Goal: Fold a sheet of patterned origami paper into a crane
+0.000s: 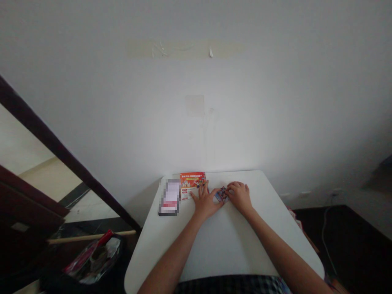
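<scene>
A small colourful printed card [220, 194] lies on the white table between my hands. My left hand [204, 201] rests with its fingers spread, some of them on the lower right part of a red and white printed leaflet [191, 179], its thumb at the card's upper left edge. My right hand [240, 197] has its fingers curled and closed at the card's right side. Those fingertips cover part of the card, so its full outline is hidden.
A phone [170, 198] with a blurred screen lies left of the leaflet. The white table [226, 249] stands against a pale wall [232, 122]. On the floor at left is a bag of mixed items [94, 259]; a cable [325, 234] hangs at right.
</scene>
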`<act>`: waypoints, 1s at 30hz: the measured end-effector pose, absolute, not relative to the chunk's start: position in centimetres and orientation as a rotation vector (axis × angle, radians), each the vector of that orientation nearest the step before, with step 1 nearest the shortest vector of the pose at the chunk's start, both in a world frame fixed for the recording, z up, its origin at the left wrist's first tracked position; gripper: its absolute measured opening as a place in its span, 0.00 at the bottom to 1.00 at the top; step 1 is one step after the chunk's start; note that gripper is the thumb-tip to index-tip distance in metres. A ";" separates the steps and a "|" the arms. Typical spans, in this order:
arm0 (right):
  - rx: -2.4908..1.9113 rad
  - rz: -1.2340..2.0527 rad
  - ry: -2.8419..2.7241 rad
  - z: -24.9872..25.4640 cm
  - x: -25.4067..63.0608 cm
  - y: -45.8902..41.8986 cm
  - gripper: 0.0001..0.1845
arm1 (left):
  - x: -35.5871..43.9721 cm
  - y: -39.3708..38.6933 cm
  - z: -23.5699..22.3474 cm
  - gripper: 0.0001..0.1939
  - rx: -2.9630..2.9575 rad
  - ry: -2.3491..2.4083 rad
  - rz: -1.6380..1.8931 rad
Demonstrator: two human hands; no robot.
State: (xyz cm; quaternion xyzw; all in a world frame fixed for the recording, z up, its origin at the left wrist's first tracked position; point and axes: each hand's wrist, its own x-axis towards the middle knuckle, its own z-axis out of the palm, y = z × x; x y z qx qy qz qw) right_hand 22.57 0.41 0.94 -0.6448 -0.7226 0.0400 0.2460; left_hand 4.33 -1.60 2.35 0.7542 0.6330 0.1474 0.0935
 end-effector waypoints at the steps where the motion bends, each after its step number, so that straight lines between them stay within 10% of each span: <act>1: -1.762 0.106 -1.974 0.9 22.5 0.5 0.07 | 4.3 -1.7 2.3 0.28 2.248 1.872 0.453; 30: -1.820 0.184 -1.833 -0.3 23.2 2.3 0.11 | 3.9 -1.7 3.3 0.25 2.289 1.808 0.355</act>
